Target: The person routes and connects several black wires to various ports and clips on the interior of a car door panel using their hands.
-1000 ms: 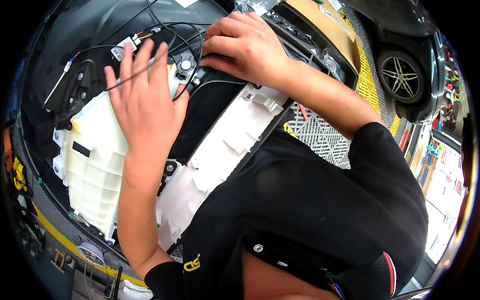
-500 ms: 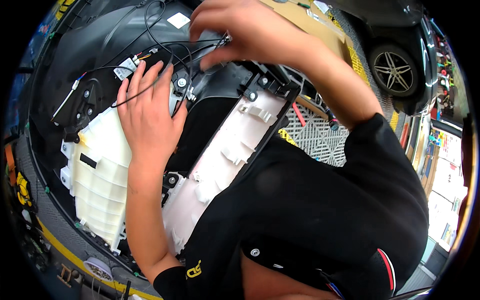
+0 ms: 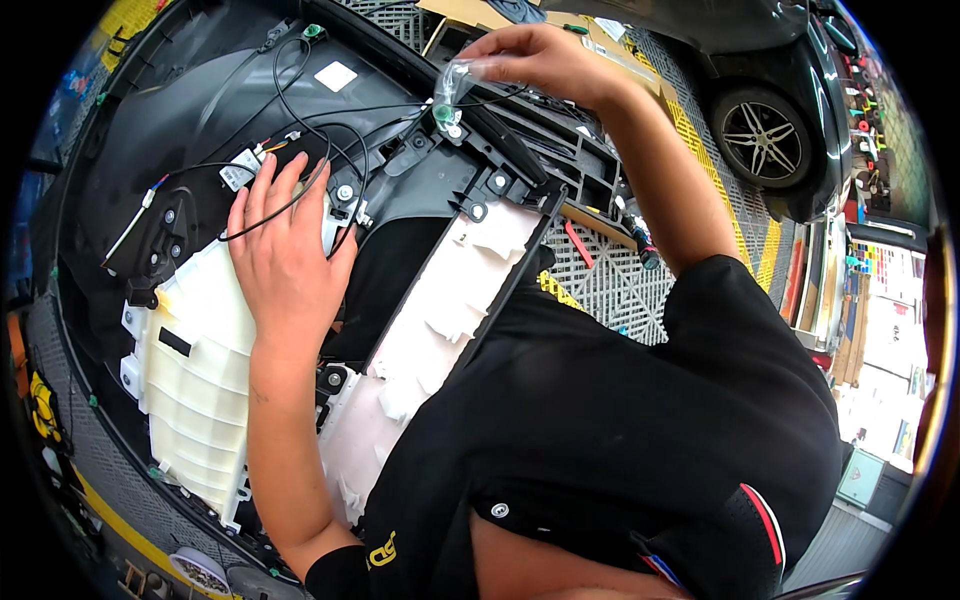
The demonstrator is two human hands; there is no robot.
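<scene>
My left hand (image 3: 290, 265) rests flat with fingers stretched out on the back of a large black car door trim panel (image 3: 150, 120). Beneath its fingertips lie a thin black cable (image 3: 278, 75) and the edge of a cream plastic cover (image 3: 205, 400). Just beyond them sits a small white box (image 3: 240, 170) with coloured wires. At the panel's upper right edge, my right hand (image 3: 530, 60) pinches a crinkled clear plastic bag (image 3: 455, 85). A green clip (image 3: 443, 112) shows by the bag's lower end.
A pale pinkish plastic trim strip (image 3: 455, 290) runs along the panel's near right side. Past it are a red tool (image 3: 577, 245) on grey floor grating (image 3: 610, 290) and cardboard (image 3: 460, 12). A dark car with a spoked wheel (image 3: 762, 137) stands at right.
My right hand has moved up and right, away from the cables, and the clear plastic bag now shows plainly in its fingers. My left hand stays on the panel.
</scene>
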